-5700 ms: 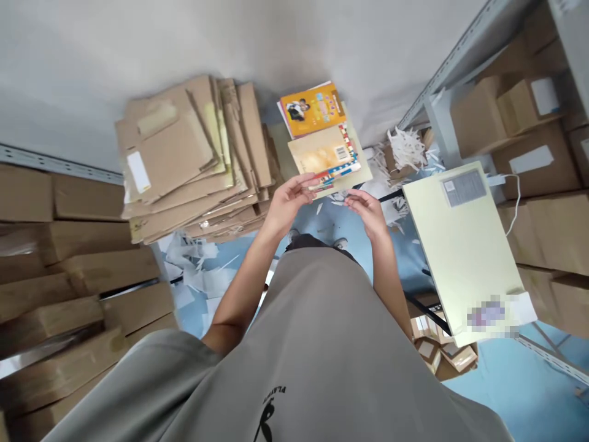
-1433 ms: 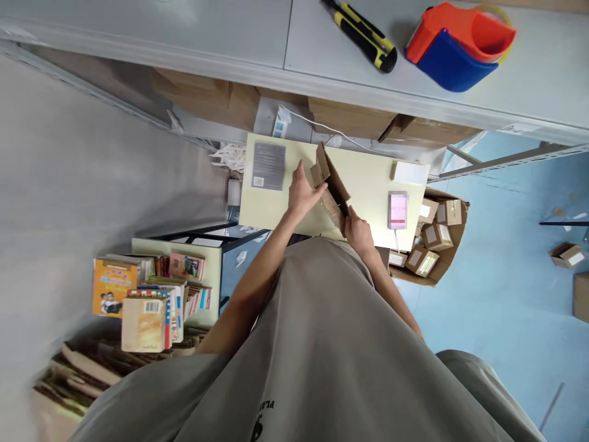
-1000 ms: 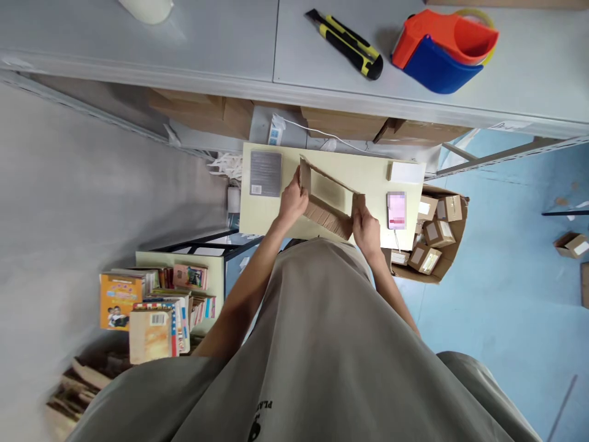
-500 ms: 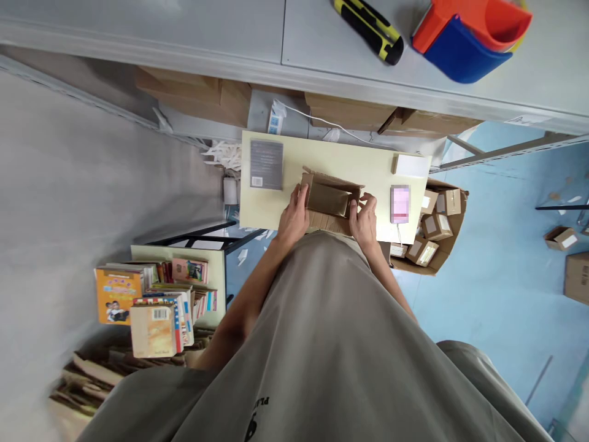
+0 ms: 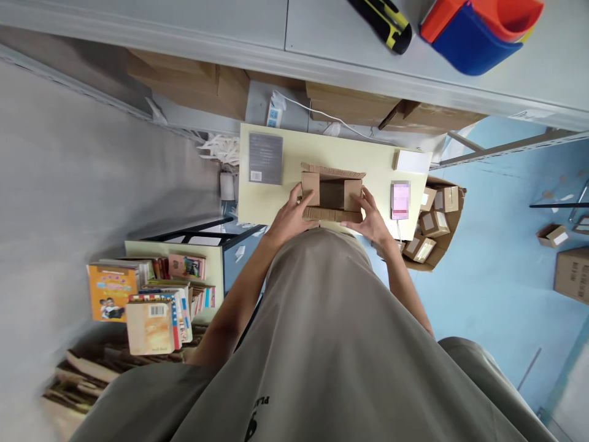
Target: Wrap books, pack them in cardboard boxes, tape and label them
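A small brown cardboard box [image 5: 334,215] stands on the pale yellow table, its top uncovered in the middle. Both short end flaps are folded inward, while the long flaps at the front and back lie outward. My left hand [image 5: 294,215] grips the box's left end, fingers over the left flap. At the opposite end my right hand [image 5: 370,218] holds the box, with fingertips at the right flap and the thumb near the front edge. To the left lies a grey book [image 5: 265,158]; on the right are a phone [image 5: 400,200] with a cable and a white box [image 5: 411,161].
Above the table [image 5: 289,141] runs a grey shelf [image 5: 184,24] bearing a yellow-black utility knife [image 5: 389,24] and a red-and-blue holder [image 5: 478,40]. Stacked books [image 5: 151,325] stand at left. A large carton [image 5: 453,233] of small boxes sits at right.
Both short end flaps of the box have been folded inward. My hands have shifted from the box's inner ends to its outer sides and flaps.
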`<state>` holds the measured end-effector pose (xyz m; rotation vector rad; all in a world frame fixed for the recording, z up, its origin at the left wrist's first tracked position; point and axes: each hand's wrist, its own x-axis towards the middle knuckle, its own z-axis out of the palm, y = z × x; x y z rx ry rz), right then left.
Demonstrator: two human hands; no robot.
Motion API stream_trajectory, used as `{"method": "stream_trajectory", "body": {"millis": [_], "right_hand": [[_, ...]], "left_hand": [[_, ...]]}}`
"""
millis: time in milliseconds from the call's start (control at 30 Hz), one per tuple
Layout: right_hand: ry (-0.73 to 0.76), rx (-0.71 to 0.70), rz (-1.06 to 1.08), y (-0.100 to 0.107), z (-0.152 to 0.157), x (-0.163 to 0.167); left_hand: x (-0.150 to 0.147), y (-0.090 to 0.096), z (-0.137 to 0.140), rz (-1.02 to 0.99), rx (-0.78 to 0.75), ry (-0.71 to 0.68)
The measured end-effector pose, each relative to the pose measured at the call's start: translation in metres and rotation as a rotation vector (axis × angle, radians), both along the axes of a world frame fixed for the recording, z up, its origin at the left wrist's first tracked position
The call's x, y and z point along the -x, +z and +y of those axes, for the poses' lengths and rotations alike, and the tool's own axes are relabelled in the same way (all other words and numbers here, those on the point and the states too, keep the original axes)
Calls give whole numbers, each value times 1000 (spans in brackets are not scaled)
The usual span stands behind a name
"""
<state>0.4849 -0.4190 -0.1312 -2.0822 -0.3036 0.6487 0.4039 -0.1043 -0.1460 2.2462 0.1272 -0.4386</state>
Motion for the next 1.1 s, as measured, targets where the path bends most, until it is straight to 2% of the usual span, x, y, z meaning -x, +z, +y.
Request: {"method": "stream_trajectory", "body": {"millis": [133,367,467,600,800,967,1100], "right_hand": [[2,-55,29,2,-13,-5],[-271,10,-42,-10,-8,-12],[-244,10,-82,-11,-9,-12],[-194,7,-147,-16,-13,-10],[-243,-10,-212,-29,-11,-6],[-321,-23,-264,-26,-9,-9],[-321,-14,-285,-29,-9,-18]], "left_hand": [[-8,1,4,-75,13,48],[-24,2,13,-72,39,172],[-28,1,15,-115,50,116],[-28,1,16,-152,-21,63],[-25,-9,4,-219,-72,115],[-28,-11,3,-316,-74,147],[-37,-15,6,-314,-82,142]]}}
